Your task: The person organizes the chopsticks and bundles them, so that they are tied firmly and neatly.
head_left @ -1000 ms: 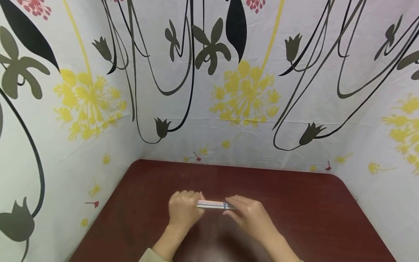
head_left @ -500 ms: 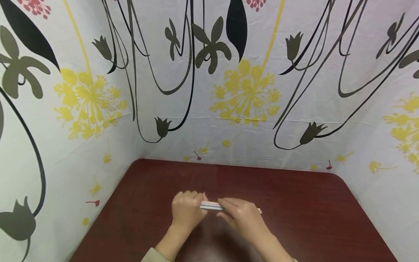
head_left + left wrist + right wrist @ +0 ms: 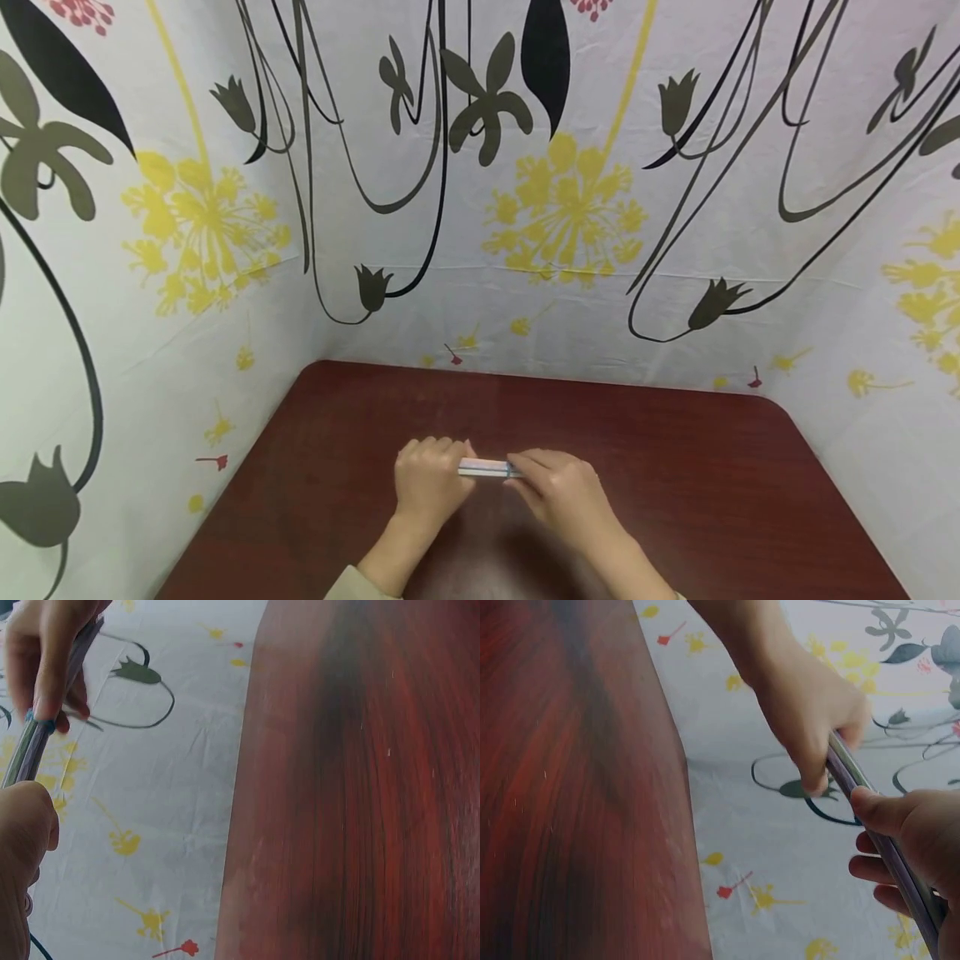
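Observation:
Between the two hands runs a narrow bundle of slender, pale sticks [image 3: 480, 467]; their exact kind is unclear. My left hand [image 3: 431, 483] grips one end, with its fingers curled round it. My right hand [image 3: 562, 492] pinches the bundle farther right, thumb below and fingers above in the head view. Beside the right fingertips a blue band [image 3: 48, 726] circles the sticks. In the right wrist view the right thumb [image 3: 881, 812] presses along the bundle [image 3: 900, 870] while the other fingers lie on its far side. Palms hide both ends in the head view.
Beneath the hands is a dark red-brown wooden table [image 3: 675, 467] with rounded far corners. White cloth [image 3: 570, 333] printed with flowers and stems hangs along its far edge and both sides.
My right hand slid left along the bundle, covering the blue band and baring stick ends, then shifted slightly back right so the band shows again. My left hand moved slightly right, keeping its grip.

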### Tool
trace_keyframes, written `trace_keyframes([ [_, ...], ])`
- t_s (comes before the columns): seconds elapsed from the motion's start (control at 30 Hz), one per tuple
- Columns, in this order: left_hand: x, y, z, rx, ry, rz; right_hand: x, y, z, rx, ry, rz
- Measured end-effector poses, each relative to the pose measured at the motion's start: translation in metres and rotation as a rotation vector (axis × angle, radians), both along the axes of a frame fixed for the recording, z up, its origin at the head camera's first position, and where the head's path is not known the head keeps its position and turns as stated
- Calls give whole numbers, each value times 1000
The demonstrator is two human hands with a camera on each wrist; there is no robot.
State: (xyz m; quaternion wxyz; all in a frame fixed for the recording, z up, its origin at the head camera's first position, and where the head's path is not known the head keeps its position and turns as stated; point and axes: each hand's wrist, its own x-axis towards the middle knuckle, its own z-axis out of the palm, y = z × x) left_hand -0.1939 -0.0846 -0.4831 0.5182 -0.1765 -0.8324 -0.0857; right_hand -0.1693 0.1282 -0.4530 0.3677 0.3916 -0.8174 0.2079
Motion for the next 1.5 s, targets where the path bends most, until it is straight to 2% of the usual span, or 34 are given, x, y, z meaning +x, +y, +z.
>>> trace_keyframes([
  [0.2, 2, 4, 3, -8, 10, 11, 3, -8, 2, -3, -1, -8],
  [0.47, 3, 10, -1, -29, 19, 6, 4, -15, -5, -8, -39, -14],
  [0.67, 3, 8, -2, -32, -10, 18, 0, 3, -3, -42, -77, 26],
  [0.8, 2, 5, -1, -37, -12, 31, -3, 15, -3, -21, -75, 54],
  [1.0, -3, -1, -2, -54, -4, -28, -3, 22, -6, -11, -37, 14],
  [1.1, -4, -6, -4, -100, -79, -93, -4, 23, -7, -4, -15, -21],
  [1.23, -4, -10, -6, -182, -283, -198, -9, 26, -10, 19, -5, -64],
  [1.37, -2, -13, -9, -241, -469, -245, -16, 29, -19, 29, -13, -83],
  [1.5, -4, -19, -11, -280, -526, -252, -24, 30, -31, 32, -16, -65],
])
